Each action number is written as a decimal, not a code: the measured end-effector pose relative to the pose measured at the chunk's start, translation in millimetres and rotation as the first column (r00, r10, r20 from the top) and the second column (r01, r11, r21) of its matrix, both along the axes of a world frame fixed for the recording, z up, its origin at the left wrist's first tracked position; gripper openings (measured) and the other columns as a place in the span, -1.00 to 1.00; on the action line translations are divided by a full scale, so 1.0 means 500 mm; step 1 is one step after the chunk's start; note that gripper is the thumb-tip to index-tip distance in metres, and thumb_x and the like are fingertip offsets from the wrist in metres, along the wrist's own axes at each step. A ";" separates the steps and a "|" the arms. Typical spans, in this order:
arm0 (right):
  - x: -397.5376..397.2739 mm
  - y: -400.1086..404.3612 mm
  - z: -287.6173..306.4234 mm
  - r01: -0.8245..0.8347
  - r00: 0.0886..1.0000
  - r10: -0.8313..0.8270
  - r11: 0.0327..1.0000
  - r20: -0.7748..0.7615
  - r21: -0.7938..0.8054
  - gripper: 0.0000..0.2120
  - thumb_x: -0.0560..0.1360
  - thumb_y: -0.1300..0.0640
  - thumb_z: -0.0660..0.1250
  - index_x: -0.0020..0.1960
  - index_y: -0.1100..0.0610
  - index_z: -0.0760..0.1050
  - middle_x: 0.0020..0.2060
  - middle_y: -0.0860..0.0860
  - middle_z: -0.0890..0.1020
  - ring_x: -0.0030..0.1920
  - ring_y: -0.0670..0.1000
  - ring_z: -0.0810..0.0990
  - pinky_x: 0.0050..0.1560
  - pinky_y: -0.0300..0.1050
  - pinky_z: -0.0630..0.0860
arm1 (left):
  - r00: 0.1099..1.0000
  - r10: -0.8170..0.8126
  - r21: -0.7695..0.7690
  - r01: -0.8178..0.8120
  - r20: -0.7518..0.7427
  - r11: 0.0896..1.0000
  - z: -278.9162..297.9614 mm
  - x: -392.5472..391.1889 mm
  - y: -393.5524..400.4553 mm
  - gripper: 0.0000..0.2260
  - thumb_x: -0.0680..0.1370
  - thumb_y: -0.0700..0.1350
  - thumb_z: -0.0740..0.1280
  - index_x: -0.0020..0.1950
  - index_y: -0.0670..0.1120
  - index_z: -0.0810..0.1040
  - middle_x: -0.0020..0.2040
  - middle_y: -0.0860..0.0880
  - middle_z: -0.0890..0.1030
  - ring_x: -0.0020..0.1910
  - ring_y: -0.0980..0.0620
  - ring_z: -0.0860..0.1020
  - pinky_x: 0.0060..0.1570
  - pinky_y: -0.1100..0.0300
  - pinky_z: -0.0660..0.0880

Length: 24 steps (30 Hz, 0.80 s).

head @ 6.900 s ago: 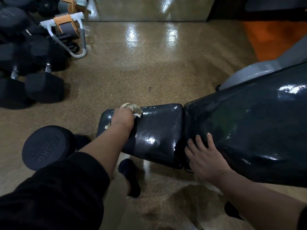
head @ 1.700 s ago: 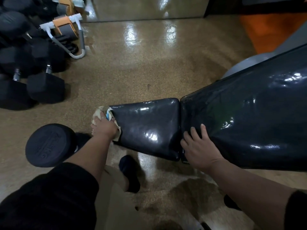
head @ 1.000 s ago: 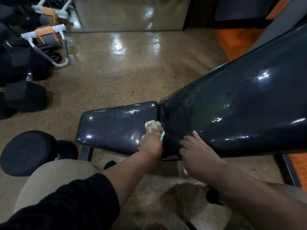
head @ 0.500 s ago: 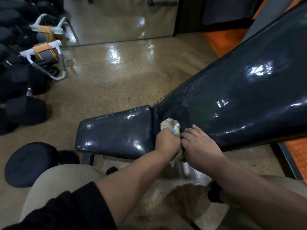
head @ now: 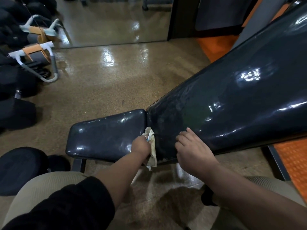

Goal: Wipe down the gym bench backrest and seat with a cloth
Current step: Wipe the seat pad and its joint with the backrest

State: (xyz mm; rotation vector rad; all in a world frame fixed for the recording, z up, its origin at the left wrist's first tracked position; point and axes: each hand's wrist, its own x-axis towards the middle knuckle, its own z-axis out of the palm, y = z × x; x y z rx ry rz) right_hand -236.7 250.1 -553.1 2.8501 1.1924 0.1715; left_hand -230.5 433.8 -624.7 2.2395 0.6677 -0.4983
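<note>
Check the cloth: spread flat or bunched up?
Bunched. The left hand grips the cloth in a wad at the gap between seat and backrest, one end hanging below.

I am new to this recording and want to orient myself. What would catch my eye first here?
First the large glossy dark backrest, rising to the upper right, with the flat seat joined at its lower end. At that joint the left hand grips a pale cloth, and the right hand rests on the backrest's lower edge. Black dumbbells lie on the floor at left.
</note>
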 end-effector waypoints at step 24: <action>0.005 0.008 -0.033 -0.074 0.987 0.077 0.997 0.138 -0.031 -0.77 0.42 0.10 0.14 -0.13 0.13 0.55 -0.01 0.10 0.60 0.07 0.18 0.56 0.33 0.17 0.25 | 0.971 -0.237 0.154 0.230 0.030 0.961 0.003 0.077 0.083 -0.77 0.53 -0.18 0.28 0.16 -0.15 0.59 0.16 -0.13 0.56 0.15 -0.12 0.52 0.09 0.15 0.42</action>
